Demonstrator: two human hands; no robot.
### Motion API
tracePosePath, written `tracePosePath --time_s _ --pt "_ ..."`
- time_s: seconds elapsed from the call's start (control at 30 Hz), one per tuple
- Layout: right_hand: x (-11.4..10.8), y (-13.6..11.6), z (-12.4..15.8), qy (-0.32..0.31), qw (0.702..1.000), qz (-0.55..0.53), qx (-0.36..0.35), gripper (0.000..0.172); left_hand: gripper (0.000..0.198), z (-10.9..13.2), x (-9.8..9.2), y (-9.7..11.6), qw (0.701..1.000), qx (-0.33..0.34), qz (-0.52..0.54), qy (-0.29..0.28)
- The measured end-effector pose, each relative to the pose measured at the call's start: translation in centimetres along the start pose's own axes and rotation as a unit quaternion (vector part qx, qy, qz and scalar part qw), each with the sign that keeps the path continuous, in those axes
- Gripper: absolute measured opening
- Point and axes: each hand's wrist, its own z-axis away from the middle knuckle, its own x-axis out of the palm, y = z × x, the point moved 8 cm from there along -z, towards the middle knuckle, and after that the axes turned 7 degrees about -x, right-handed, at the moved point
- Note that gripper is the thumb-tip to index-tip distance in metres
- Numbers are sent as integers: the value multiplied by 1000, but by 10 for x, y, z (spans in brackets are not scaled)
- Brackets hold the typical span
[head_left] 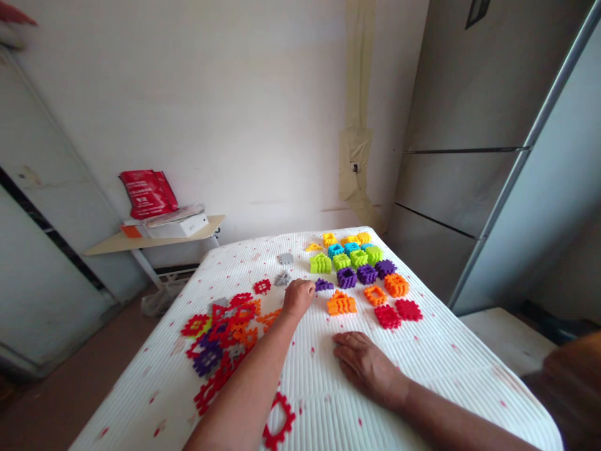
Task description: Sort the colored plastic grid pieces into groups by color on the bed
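Note:
My left hand [299,299] reaches over the middle of the table, its fingers closed at the left end of a purple triangular interlocking piece [323,285]. The fingertips are partly hidden, and I cannot tell whether the piece is lifted. Palm down, my right hand [364,360] lies on the white cover with nothing in it. Just beyond it are an orange stack of house-shaped pieces [342,304] and red square pieces [387,316]. Purple stacks [346,277] stand right of my left hand. Grey pieces [282,279] lie beyond it.
A loose heap of red, orange, purple and grey pieces [230,332] spreads left of my left forearm. Green stacks [320,263], blue stacks [335,250] and yellow pieces [329,239] sit toward the far edge. A fridge [460,125] stands at right, a small side table [110,243] at left.

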Motion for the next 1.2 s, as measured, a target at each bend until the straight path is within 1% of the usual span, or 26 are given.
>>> tracePosePath --time_s 0.23,0.37,0.43,0.5,0.6,0.67,0.73,0.83,0.9,0.97,1.03,1.1,1.2 --pt "-1 0 0 6 1000 -1 2 19 21 1 1 2 1000 3 0 -6" --pt "-1 0 1 10 1000 -3 -3 21 19 3 -3 2 1000 -8 5 -4" --pt "-1 0 2 15 1000 -4 -6 22 18 4 -9 3 1000 -17 9 2" --pt "-1 0 2 17 1000 -4 -10 24 20 3 -20 3 999 -32 15 11" --pt "3 3 4 14 1000 3 -19 26 20 4 -46 -6 997 -63 29 27" --pt "6 6 6 14 1000 9 -24 26 20 11 -69 -23 995 -88 40 37" --pt "8 10 9 19 999 11 -26 27 21 26 -94 -52 991 -117 50 46" --pt "10 13 11 30 999 16 -35 26 21 65 -129 -114 982 -175 54 53" --pt "10 12 11 42 998 26 -46 25 19 96 -145 -158 972 -221 49 54" --pt "9 10 10 54 996 38 -56 25 18 126 -150 -194 964 -258 44 42" --pt "8 8 9 60 995 48 -63 25 17 149 -148 -216 958 -282 41 26" --pt "8 7 8 60 994 55 -68 24 24 163 -141 -223 956 -289 44 17" --pt "7 5 7 58 994 63 -71 24 44 169 -128 -216 960 -278 42 5"
